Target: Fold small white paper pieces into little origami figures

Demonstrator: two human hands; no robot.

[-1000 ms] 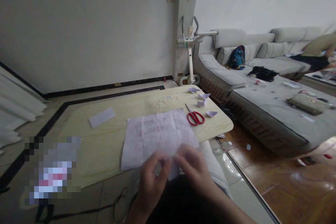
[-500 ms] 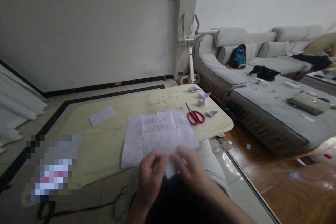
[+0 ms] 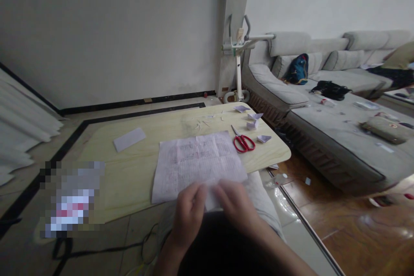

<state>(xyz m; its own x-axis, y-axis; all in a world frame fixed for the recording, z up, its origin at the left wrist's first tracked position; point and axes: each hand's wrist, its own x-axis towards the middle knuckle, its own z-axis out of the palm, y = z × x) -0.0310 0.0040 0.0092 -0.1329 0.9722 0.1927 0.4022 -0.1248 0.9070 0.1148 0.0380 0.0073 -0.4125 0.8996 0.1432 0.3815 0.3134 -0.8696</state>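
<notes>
My left hand (image 3: 189,211) and my right hand (image 3: 237,205) are close together at the near edge of a pale wooden table (image 3: 139,172). Both pinch a small piece of white paper (image 3: 210,200) between their fingers. Just beyond them lies a large creased sheet of written paper (image 3: 197,161) flat on the table. Red-handled scissors (image 3: 243,141) lie to the right of that sheet, shut. Several small folded paper pieces (image 3: 255,121) sit near the table's far right corner.
A small blank paper slip (image 3: 130,139) lies on the table's left part. A grey sofa (image 3: 323,116) with bags and scraps stands at the right. A white exercise machine (image 3: 237,60) stands by the wall pillar. A black cable (image 3: 106,248) runs over the floor below.
My hands have stayed together on the small paper with slight finger movement. The camera has shifted a little, so everything sits slightly further right and higher.
</notes>
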